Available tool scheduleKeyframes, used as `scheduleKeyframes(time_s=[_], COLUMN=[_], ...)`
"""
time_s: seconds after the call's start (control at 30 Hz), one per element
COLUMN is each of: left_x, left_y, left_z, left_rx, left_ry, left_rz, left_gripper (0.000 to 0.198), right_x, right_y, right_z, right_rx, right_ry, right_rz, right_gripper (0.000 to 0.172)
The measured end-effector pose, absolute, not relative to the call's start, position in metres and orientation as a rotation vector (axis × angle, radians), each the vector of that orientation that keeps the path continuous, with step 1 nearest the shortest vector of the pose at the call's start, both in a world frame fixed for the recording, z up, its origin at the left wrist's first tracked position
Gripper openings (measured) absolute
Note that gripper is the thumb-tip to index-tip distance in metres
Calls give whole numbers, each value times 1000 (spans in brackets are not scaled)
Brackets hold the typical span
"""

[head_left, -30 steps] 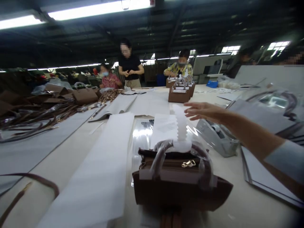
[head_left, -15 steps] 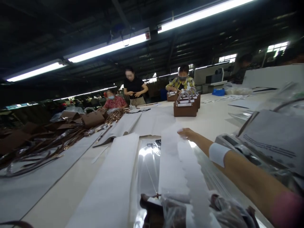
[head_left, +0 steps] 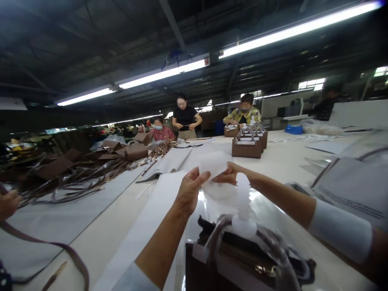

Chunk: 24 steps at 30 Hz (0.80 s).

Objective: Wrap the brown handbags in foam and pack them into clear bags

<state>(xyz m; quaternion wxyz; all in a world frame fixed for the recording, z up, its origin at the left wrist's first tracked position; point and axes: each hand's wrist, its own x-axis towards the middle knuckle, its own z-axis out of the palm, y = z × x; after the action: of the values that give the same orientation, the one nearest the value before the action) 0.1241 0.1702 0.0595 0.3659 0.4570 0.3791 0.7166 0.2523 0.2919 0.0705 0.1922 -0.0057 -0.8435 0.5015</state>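
Note:
Between my two hands, above the table, is a sheet of thin white paper (head_left: 212,162). My left hand (head_left: 191,189) pinches its left edge between thumb and fingers. My right hand (head_left: 232,173) grips the right side, its fingers partly behind the sheet. Just below and nearer to me stands a brown handbag (head_left: 212,273) with plastic-wrapped handles (head_left: 284,254) and a gold-coloured clasp (head_left: 265,270). A wavy-edged white strip (head_left: 243,192) rises beside its handles. Left of the bag lies a long white paper stack (head_left: 145,226).
Brown handbags (head_left: 246,148) with wrapped handles stand farther back. Brown straps and bag pieces (head_left: 91,161) heap at left. Another person's hand (head_left: 8,204) is at the left edge near a brown strap (head_left: 71,252). Plastic-covered printed paper (head_left: 353,182) lies right. Co-workers are behind the table.
My left hand has come into view and now holds paper together with my right hand. The long white sheet has been lifted and gathered, and the handbag in front shows more fully.

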Motion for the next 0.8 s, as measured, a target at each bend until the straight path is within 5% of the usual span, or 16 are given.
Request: scheduleKeyframes(time_s=[0.13, 0.23, 0.3, 0.4, 0.53, 0.6, 0.8], left_x=[140, 152, 160, 174, 200, 213, 237], left_y=[171, 155, 130, 76, 24, 21, 53], left_z=[67, 75, 78, 68, 27, 9, 6], left_rx=[1203, 1247, 1368, 1830, 2458, 2439, 2151], left_ry=[960, 978, 1180, 1766, 2303, 2516, 2673], left_rz=[1926, 1925, 2041, 2169, 1610, 1387, 1327], left_gripper=[34, 37, 30, 4, 7, 31, 63], right_x=[260, 274, 290, 321, 352, 356, 342], right_y=[283, 276, 272, 270, 260, 252, 241], right_z=[79, 88, 92, 90, 79, 74, 74], right_rx=[-119, -57, -61, -87, -10, 42, 0], right_ry=[-2229, -2266, -2287, -2440, -2695, -2737, -2691], right_rz=[1061, 1254, 1299, 893, 418, 347, 417], right_gripper=[32, 32, 27, 12, 4, 8, 14])
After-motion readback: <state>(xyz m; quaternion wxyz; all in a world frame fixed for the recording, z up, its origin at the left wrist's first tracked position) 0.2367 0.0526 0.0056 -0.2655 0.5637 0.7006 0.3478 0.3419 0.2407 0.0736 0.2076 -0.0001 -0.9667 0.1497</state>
